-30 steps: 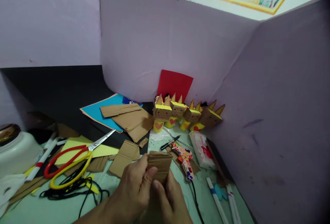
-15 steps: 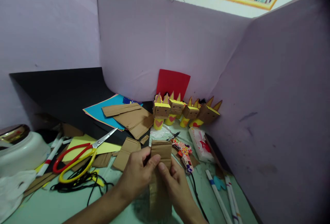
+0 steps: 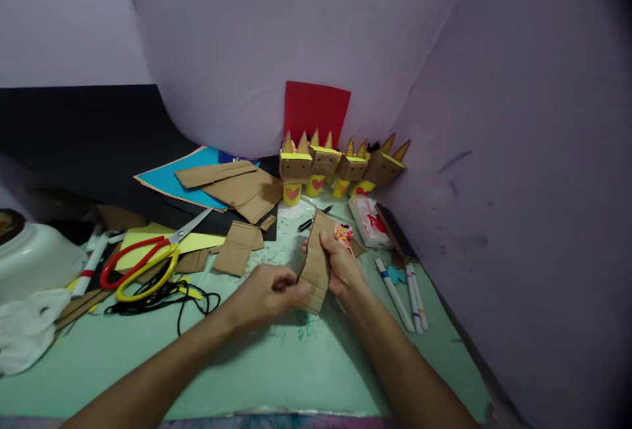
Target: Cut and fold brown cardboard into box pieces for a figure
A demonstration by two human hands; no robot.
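A creased strip of brown cardboard (image 3: 316,271) is held up above the green table, tilted and slightly curved. My right hand (image 3: 340,263) grips its right edge, thumb on the near face and fingers behind. My left hand (image 3: 271,294) pinches the lower left edge between thumb and curled fingers. Just behind the strip lies a flower-patterned glue gun (image 3: 344,236), partly hidden by it and by my right hand. A black pen (image 3: 307,224) rests left of the strip's top. Cut cardboard pieces (image 3: 234,249) lie beyond my left hand.
Scissors with red and yellow handles (image 3: 148,264) lie at left over black cord (image 3: 162,301). Several cardboard figures with yellow bodies (image 3: 296,169) stand at the back before red paper (image 3: 316,110). White markers (image 3: 395,297) and a tissue pack (image 3: 369,222) are at right.
The view has tipped downward. The cardboard strip has turned from upright to tilted and bent. My left hand has slid to its lower edge; my right hand now grips higher up.
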